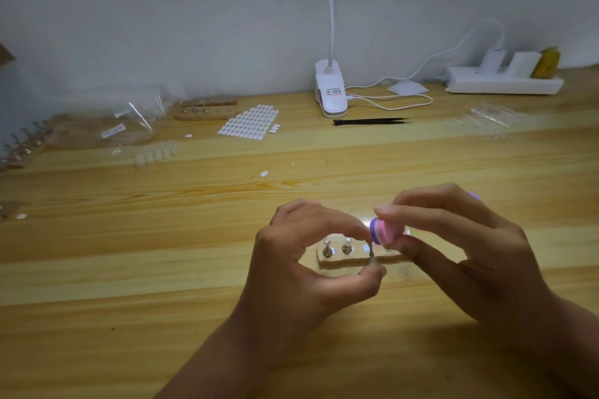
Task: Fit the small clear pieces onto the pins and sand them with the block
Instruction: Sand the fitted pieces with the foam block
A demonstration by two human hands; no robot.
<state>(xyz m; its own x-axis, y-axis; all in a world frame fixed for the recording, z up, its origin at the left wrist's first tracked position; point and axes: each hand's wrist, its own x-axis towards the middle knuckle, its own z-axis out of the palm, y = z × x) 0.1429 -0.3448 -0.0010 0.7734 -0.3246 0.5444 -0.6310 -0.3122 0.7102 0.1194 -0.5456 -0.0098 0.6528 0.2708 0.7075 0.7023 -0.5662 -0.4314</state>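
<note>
Pink block (385,231) gripped by the right hand (460,253) may pry the thin pin (371,251) from the pinching left hand (301,269).

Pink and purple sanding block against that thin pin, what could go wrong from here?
1. The left hand pinches the thin metal pin only between thumb and fingertip; pressure from the pink and purple sanding block in the right hand could tilt it or flick away the tiny clear piece, not visible here.
2. The block sits close to the left fingertips and may scuff them.
</note>
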